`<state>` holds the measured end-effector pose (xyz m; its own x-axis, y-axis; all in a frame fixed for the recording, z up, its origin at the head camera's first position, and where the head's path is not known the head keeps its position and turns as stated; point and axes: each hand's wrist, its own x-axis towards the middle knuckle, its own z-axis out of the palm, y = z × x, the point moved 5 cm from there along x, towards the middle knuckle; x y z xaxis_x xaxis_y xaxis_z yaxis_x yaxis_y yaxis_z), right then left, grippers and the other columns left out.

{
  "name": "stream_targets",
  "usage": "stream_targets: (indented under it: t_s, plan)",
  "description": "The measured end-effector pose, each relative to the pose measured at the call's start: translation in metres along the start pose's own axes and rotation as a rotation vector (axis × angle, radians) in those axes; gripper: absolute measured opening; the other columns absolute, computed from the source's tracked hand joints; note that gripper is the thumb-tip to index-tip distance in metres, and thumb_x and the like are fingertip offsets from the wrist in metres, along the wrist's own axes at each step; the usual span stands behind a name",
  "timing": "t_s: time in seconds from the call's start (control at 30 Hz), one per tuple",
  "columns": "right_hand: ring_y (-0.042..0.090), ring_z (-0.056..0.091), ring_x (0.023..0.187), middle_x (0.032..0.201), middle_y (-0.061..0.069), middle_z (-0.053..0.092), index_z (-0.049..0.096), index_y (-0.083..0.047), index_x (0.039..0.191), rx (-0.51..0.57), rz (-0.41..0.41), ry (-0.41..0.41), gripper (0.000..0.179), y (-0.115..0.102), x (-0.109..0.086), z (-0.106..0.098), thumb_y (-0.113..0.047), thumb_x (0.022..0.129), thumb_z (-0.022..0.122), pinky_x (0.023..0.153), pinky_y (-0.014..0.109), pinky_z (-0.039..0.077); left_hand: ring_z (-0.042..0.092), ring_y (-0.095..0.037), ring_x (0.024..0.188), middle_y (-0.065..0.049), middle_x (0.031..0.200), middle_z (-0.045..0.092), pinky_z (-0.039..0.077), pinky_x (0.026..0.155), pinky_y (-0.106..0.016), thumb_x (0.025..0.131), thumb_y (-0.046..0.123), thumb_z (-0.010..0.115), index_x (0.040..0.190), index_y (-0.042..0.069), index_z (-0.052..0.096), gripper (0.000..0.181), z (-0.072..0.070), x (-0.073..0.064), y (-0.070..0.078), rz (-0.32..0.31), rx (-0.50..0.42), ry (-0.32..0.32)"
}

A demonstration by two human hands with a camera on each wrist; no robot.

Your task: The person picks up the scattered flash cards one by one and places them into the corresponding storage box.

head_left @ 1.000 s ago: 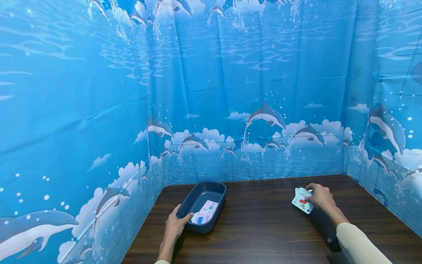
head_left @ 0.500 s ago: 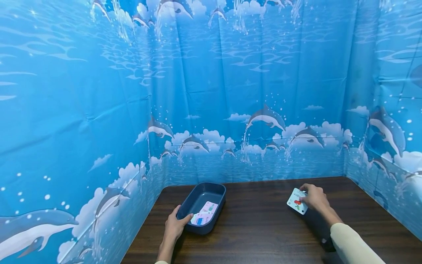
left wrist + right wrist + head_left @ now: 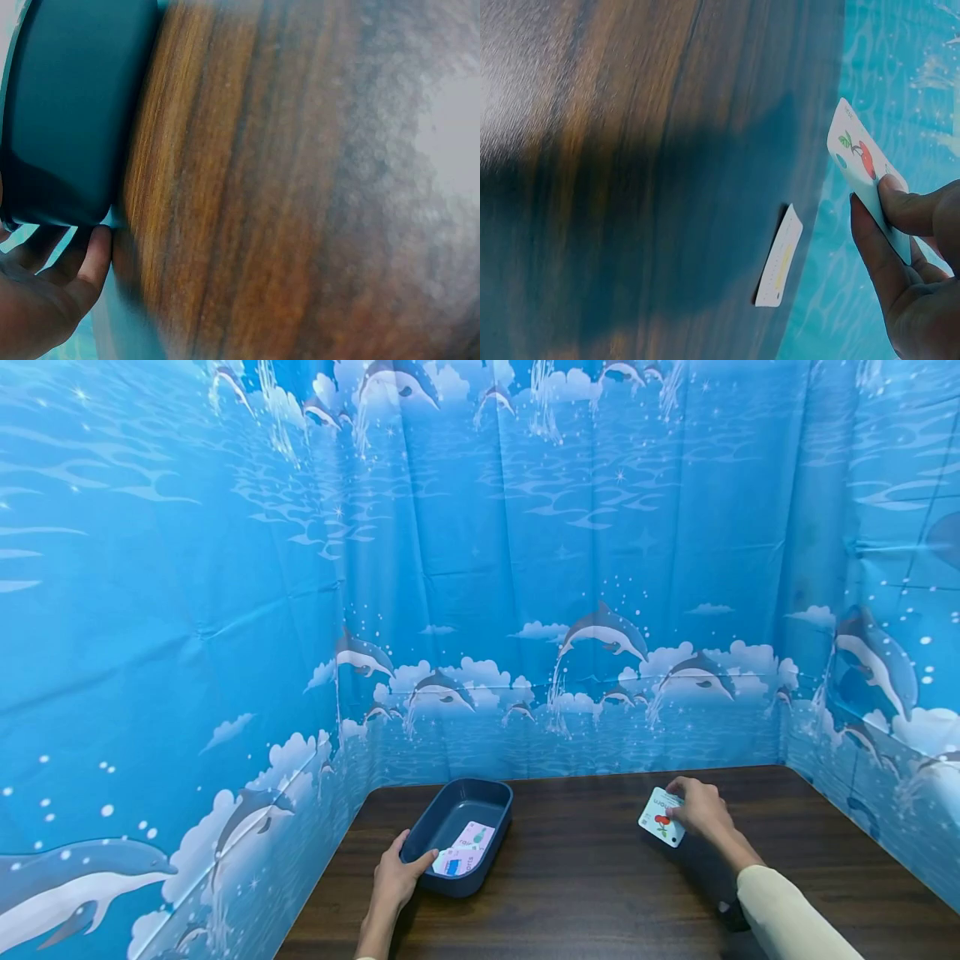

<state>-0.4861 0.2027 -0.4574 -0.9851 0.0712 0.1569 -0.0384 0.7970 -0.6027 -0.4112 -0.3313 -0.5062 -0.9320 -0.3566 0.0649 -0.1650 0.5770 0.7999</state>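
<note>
My left hand [image 3: 393,878] grips the near left corner of a dark blue-grey tray [image 3: 501,839], thumb over the rim and fingers outside. Two pinkish-white picture cards [image 3: 476,835] lie overlapping inside the tray's near end. In the left wrist view, the fingers touch the tray's outer wall [image 3: 75,97]. On the right, my right hand [image 3: 705,814] pinches a white card [image 3: 654,810] with red cherries between thumb and fingers. The right wrist view shows this held card [image 3: 851,142] raised and tilted. Another white card [image 3: 780,259] lies on the table there; the head view does not show it.
A dark wood-grain table [image 3: 570,877] lies under both hands. Blue dolphin-print curtains [image 3: 495,568] rise along its back, left and right edges. Bare wood separates the tray from the right hand.
My right hand has moved left with the cherry card. One second ago another card's edge showed behind it; now only the cherry card shows in the head view. My left hand stays at the tray.
</note>
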Motion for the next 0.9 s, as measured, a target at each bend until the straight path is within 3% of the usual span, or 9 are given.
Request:
stream_targets:
  t_s: [0.57,0.9]
  plan:
    - [0.034,0.069,0.091,0.124,0.035,0.068,0.068,0.008,0.126,0.012,-0.060,-0.014,0.039,-0.023,0.003,0.019,-0.003,0.092,0.081,0.073,0.043,0.062,0.049,-0.061,0.140,-0.039,0.157,0.047,0.049,0.109,-0.071,0.095,0.041,0.082,0.162,0.000,0.042,0.088,0.002,0.001,-0.007,-0.006,0.006,0.003]
    - [0.037,0.070,0.098,0.126,0.033,0.070,0.070,0.006,0.125,0.003,-0.091,-0.015,0.037,-0.040,0.004,0.020,-0.003,0.091,0.082,0.080,0.050,0.061,0.047,-0.061,0.142,-0.040,0.158,0.045,0.048,0.110,-0.071,0.095,0.042,0.082,0.163,-0.001,0.040,0.090,0.003,0.002,-0.003,-0.002,-0.008,-0.006]
